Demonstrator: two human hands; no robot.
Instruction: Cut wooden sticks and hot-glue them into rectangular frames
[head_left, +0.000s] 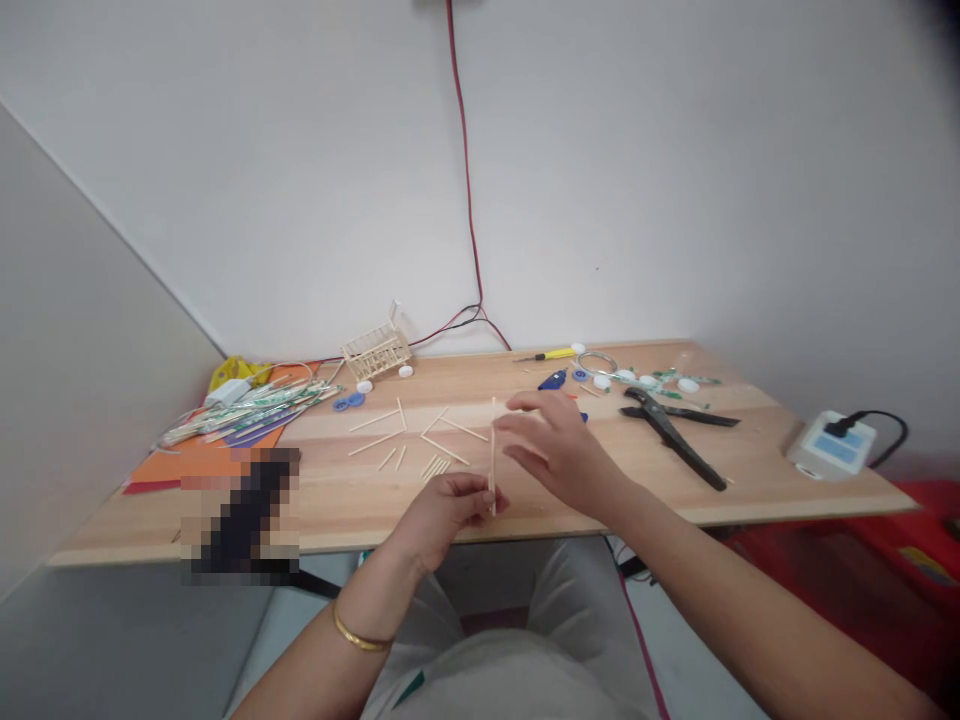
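Pale wood runs between our two hands at the near edge of the worktable (pixel 757 445), where we hold one thin stick (pixel 493 447) upright above the boards. Our left hand (pixel 451 508), below a gold bangle (pixel 362 636), pinches the stick low down, thumb and fingers closed around its lower end. Our right hand (pixel 561 440) is beside the upper part, fingers parted and curved toward the wood with a gap between thumb and forefinger; whether a fingertip touches the stick, we cannot tell.

Just beyond our left hand we see loose sticks (pixel 375 420) laid at angles and a row of short pieces (pixel 435 468) side by side. Farther back, near the wall, a small stick-built cart (pixel 377 352) stands on white wheels, with blue discs (pixel 349 401) in front of it. To our left, a heap of sticks (pixel 259 410) covers part of an orange sheet (pixel 169 462), and a dark item nearer us is blurred out. To our right lie black-handled pliers (pixel 679 440), their handles spread, with a yellow screwdriver (pixel 556 354) and a wire ring (pixel 598 363) behind. A white power box (pixel 832 447), a black plug in it, occupies the table's right end.
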